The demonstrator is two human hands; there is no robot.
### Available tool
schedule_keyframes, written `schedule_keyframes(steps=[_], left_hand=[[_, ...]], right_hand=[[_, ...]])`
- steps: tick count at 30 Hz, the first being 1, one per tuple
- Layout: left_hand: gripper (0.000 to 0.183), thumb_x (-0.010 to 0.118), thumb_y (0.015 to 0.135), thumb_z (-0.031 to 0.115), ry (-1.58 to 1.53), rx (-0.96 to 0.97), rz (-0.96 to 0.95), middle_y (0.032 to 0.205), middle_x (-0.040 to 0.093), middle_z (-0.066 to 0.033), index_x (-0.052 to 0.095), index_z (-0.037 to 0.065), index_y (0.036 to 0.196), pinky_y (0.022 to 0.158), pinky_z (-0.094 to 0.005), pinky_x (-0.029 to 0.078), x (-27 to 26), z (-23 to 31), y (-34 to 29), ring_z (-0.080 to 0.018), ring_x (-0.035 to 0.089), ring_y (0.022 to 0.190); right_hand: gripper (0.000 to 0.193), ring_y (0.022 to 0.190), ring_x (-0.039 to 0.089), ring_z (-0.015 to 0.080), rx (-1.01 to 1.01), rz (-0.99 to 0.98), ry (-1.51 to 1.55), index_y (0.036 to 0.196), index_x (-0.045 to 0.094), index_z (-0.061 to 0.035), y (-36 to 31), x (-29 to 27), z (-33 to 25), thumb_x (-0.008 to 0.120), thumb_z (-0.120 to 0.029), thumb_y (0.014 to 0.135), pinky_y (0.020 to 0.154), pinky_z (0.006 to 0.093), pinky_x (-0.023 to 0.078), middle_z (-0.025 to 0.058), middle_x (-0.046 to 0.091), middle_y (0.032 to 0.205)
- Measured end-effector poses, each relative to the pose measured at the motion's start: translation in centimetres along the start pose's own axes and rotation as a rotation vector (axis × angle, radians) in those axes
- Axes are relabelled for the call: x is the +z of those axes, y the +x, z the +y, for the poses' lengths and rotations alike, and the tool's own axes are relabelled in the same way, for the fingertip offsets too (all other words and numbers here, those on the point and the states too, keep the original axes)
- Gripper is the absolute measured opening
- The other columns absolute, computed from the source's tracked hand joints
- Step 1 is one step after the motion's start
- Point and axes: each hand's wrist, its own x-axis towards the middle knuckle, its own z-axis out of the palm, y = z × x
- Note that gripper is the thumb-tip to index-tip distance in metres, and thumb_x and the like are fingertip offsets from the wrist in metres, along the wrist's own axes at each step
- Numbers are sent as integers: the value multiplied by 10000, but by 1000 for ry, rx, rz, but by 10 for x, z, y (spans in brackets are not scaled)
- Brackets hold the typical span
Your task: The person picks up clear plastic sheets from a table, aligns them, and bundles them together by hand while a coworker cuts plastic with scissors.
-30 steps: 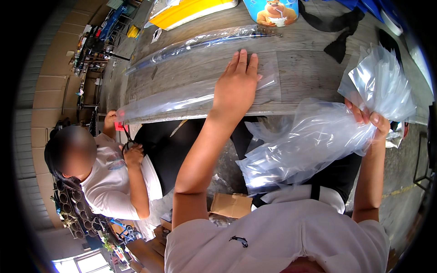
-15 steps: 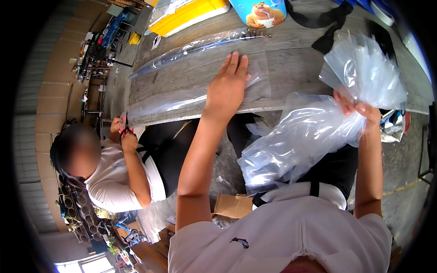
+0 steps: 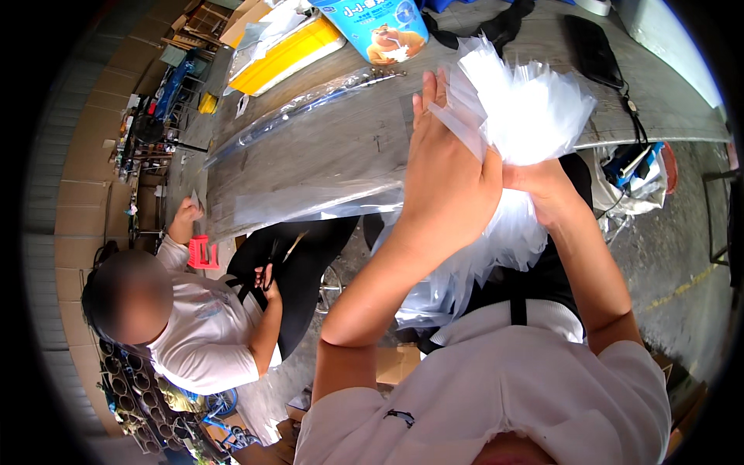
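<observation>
A thick bundle of clear plastic bags [image 3: 535,108] fans out above the table's near edge, its lower part hanging over my lap. My right hand [image 3: 542,186] is closed around the bundle's gathered middle. Against its left side lies my left hand [image 3: 457,174], fingers stretched upward and a loose plastic corner overlapping them. Whether its thumb pinches any plastic is hard to see. To the left, a long clear plastic sleeve [image 3: 310,203] lies flat along the table's near edge. Farther back rests a slender rod in clear wrapping [image 3: 302,108].
At the back stand a yellow box [image 3: 287,58] and a blue bag [image 3: 376,31]. A black strap [image 3: 496,27] and a black phone [image 3: 593,50] with a cord lie to the right. A co-worker sits at left, holding scissors [image 3: 267,271] near a red plastic item [image 3: 203,253].
My left hand has lifted off the tabletop and moved right to the bundle. My right hand has brought the bundle leftward. The co-worker's scissors hand has dropped to the lap.
</observation>
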Motion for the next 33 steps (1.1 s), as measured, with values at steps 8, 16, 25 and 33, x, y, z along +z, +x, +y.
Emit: schedule_keyframes(steps=[8,16,25,33], left_hand=[[530,425,976,352,-1170,-489,225,1284,466,-174,346,-17,1347,966,-312,368,8,-5,-6,-247,452,1211],[400,432,870,125,-487,-100,143,1347,350,-316,461,-63,1223,1084,-477,206,17,13,-9,-488,248,1299],[425,487,857,188,47,-1,-27,1301,408,-341,501,-67,1197,1075,-458,257,0,20,-7,-461,289,1307],[714,519,904,340,-545,-20,36,1349,437,-232,187,-10,1431,1041,-380,306,62,-47,-94,-379,433,1234]], right_hand=[[594,915,575,193,0,-171,242,1176,496,35,-18,-27,-10,739,-111,653,739,261,478,135,606,956],[785,1087,557,200,71,-24,-173,1276,478,-29,-15,-1,-6,813,-86,568,892,322,464,80,585,1181],[698,1067,550,174,130,-205,27,1207,531,-18,-10,-18,-2,792,5,560,830,316,499,72,615,1086],[211,943,583,256,-85,-225,-56,831,629,21,-2,-33,-6,605,-182,781,903,374,427,127,630,846]])
